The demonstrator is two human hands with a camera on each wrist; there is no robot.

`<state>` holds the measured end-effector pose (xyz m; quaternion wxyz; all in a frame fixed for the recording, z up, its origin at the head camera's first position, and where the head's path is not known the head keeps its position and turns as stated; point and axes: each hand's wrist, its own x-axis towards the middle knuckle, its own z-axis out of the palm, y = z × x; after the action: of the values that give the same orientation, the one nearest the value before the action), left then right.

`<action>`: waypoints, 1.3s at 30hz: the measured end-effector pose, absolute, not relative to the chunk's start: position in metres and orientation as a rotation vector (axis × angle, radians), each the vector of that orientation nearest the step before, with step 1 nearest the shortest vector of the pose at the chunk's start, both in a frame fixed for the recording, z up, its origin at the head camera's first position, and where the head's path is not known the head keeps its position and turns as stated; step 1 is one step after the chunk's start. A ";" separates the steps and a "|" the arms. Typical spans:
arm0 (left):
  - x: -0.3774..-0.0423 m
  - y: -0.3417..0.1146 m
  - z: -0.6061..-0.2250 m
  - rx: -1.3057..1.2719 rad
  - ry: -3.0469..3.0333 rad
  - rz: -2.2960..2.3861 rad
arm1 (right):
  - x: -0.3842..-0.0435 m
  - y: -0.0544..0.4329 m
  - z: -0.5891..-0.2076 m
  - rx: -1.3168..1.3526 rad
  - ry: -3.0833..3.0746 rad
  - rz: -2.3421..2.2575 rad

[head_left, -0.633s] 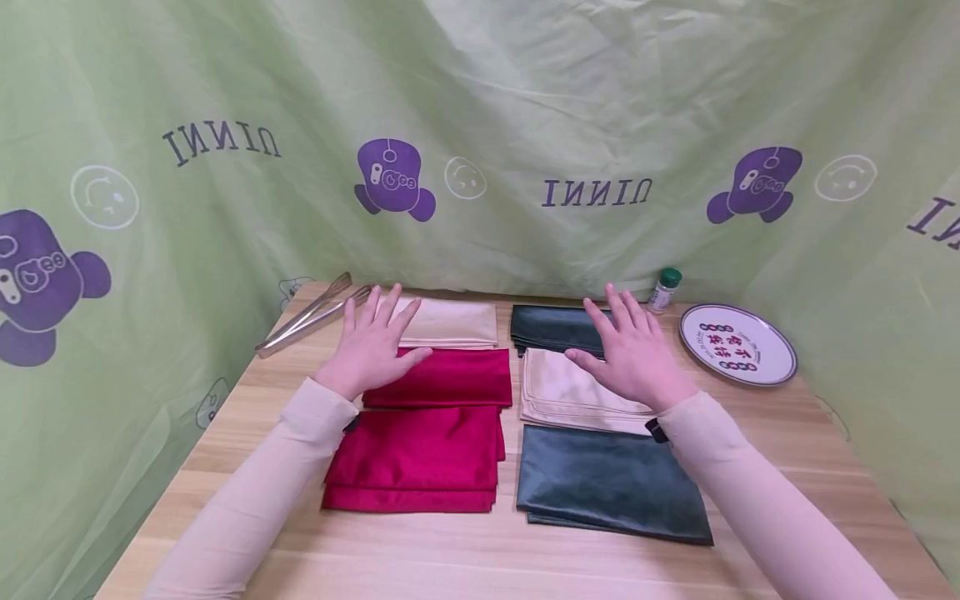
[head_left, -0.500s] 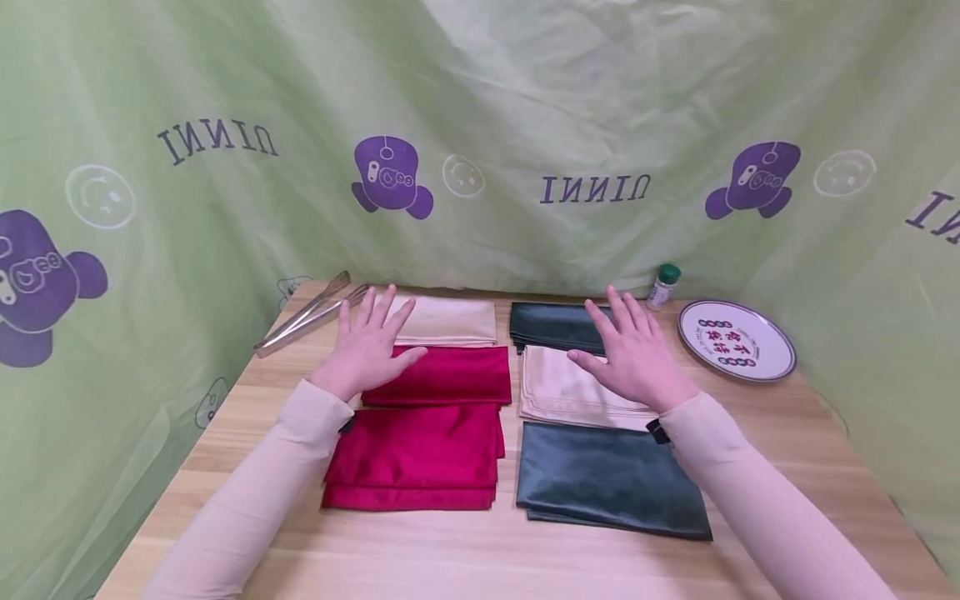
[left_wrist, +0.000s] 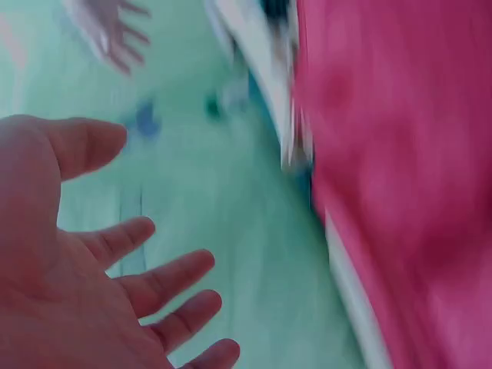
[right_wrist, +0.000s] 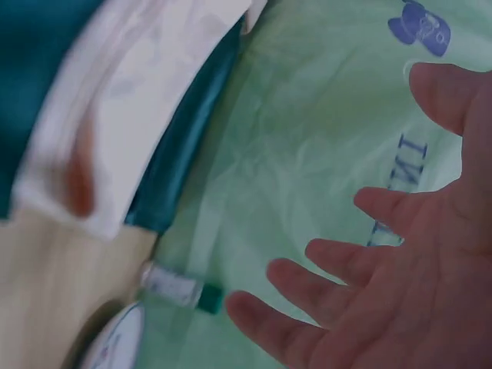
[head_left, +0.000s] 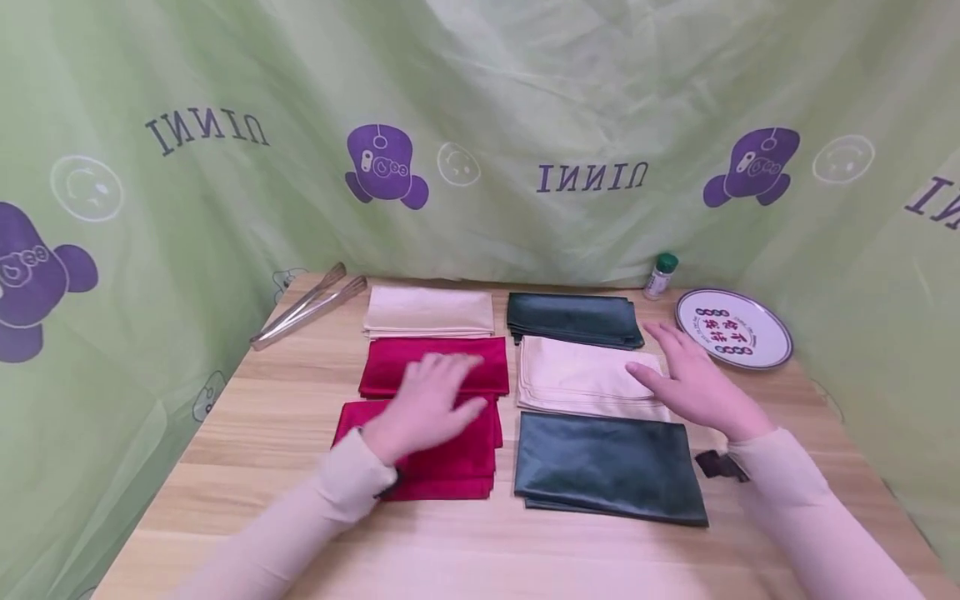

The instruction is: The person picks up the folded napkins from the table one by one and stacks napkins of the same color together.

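Compared with the earlier head views, both hands have been shifted. The left hand (head_left: 426, 408) has been drawn back and inward, and is now seen over the front red cloth (head_left: 476, 461), with its fingertips across the middle red cloth (head_left: 390, 368). The right hand (head_left: 697, 387) has been moved outward, to the right end of the middle cream cloth (head_left: 570, 373). Fingers are spread on both hands and nothing is gripped; whether any cloth is touched cannot be told, as the left wrist view is blurred.

The folded cloths are left in the same two columns on the worktop (head_left: 240, 425): the back cream cloth (head_left: 429, 310) behind the reds, the back green cloth (head_left: 573, 318) and front green cloth (head_left: 609, 468) on the right. As a judgement, the hands are only being repositioned, and no cloth appears to have been displaced.
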<state>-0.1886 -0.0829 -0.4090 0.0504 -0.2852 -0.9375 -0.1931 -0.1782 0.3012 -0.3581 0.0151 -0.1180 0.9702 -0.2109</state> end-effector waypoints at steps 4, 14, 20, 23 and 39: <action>-0.172 -0.039 -0.428 -0.988 -2.945 -0.525 | -0.155 0.331 -0.371 -0.288 2.969 -0.669; -0.160 -0.005 -0.443 -0.949 -3.098 -0.512 | -0.109 0.353 -0.414 -0.200 2.776 -0.655; -0.152 0.001 -0.447 -0.999 -3.108 -0.437 | -0.090 0.343 -0.429 -0.278 2.863 -0.689; -0.149 0.003 -0.449 -1.024 -3.137 -0.500 | -0.084 0.336 -0.433 -0.290 2.892 -0.695; -0.156 0.011 -0.457 -0.845 -2.885 -1.585 | -0.092 0.328 -0.444 0.131 2.541 -1.574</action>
<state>-0.1560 0.0108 -0.4574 -0.1280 -0.2465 -0.8419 -0.4626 -0.0924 0.3277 -0.4436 0.0747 0.0436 0.8469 -0.5247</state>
